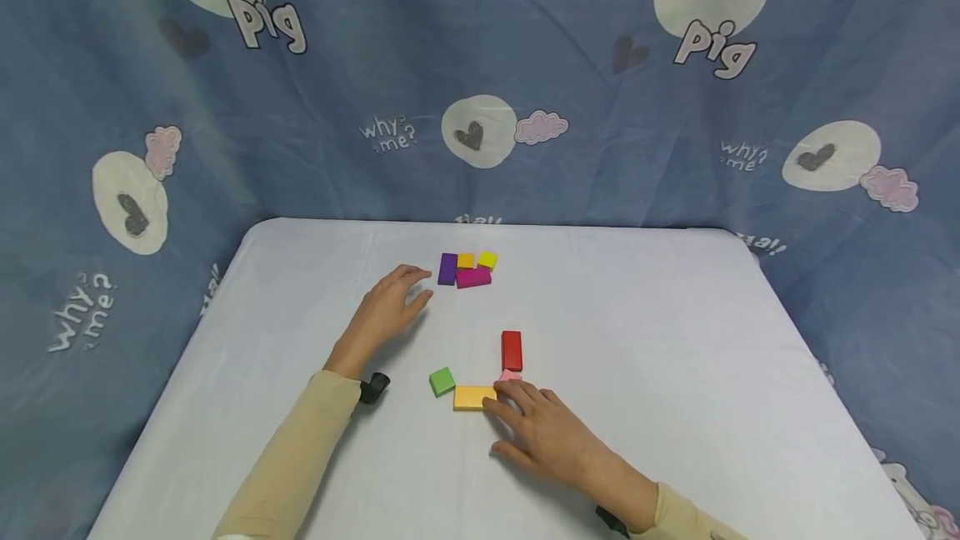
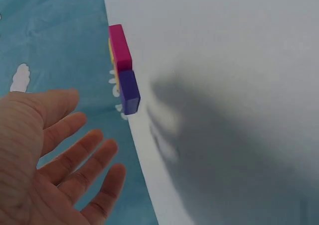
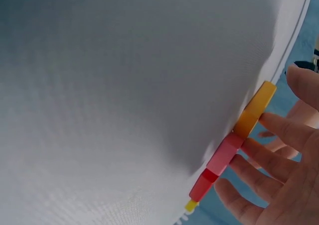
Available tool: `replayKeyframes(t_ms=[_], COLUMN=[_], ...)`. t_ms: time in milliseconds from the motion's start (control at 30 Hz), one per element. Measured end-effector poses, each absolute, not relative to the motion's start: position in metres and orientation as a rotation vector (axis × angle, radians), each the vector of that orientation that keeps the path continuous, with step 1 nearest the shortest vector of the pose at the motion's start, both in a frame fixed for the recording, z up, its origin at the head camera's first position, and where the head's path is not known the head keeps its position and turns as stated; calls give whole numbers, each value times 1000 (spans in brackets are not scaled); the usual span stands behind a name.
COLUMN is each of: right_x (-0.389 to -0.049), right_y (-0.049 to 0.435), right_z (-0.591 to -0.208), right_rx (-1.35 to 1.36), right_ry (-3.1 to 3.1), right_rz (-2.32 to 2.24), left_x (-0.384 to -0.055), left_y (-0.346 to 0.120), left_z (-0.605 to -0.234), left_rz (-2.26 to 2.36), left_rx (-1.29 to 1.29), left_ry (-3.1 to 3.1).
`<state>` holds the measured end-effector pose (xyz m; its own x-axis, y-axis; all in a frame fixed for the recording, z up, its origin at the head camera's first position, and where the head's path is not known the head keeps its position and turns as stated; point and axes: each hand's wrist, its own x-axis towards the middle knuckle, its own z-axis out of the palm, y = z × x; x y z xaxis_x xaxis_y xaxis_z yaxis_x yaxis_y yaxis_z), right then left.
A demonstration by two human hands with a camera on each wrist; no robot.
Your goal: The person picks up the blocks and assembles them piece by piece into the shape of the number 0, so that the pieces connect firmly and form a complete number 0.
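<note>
In the head view my left hand (image 1: pixel 386 307) is held above the table with fingers loosely spread and holds nothing. Just right of its fingertips lies a purple block (image 1: pixel 447 270), side by side with a magenta block (image 1: pixel 473 277). A small orange block (image 1: pixel 466 260) and a yellow block (image 1: pixel 487 260) sit behind the magenta one. My right hand (image 1: pixel 551 436) reaches over the near group, fingertips right at the long orange-yellow block (image 1: pixel 471 398) and a pink block (image 3: pixel 225 153). A red block (image 1: pixel 512 350) stretches away behind the pink one. The green block (image 1: pixel 442 382) lies left of the orange-yellow one.
The blocks lie on a table with a white cover (image 1: pixel 637 315). Behind and beside it hangs a blue printed cloth (image 1: pixel 420 40). A black wrist camera (image 1: pixel 373 387) juts from the left wrist.
</note>
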<state>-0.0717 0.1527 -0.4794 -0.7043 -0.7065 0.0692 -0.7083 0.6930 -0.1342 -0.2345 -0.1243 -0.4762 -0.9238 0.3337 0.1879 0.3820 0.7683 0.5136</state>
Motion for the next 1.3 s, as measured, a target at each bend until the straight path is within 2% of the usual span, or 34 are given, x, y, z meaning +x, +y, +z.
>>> replayKeyframes(t_ms=[567,1300], right_x=[-73,-75], right_y=[153,154], right_z=[-480,-480], right_rx=[1195,1185], right_ry=[-2915,-2946], right_rz=[263,250], left_x=[-279,-301], left_y=[-109,-98], left_z=[-488,-497], left_rz=[-820,-729], left_rx=[-618,-670], left_ry=[-2946,-3059])
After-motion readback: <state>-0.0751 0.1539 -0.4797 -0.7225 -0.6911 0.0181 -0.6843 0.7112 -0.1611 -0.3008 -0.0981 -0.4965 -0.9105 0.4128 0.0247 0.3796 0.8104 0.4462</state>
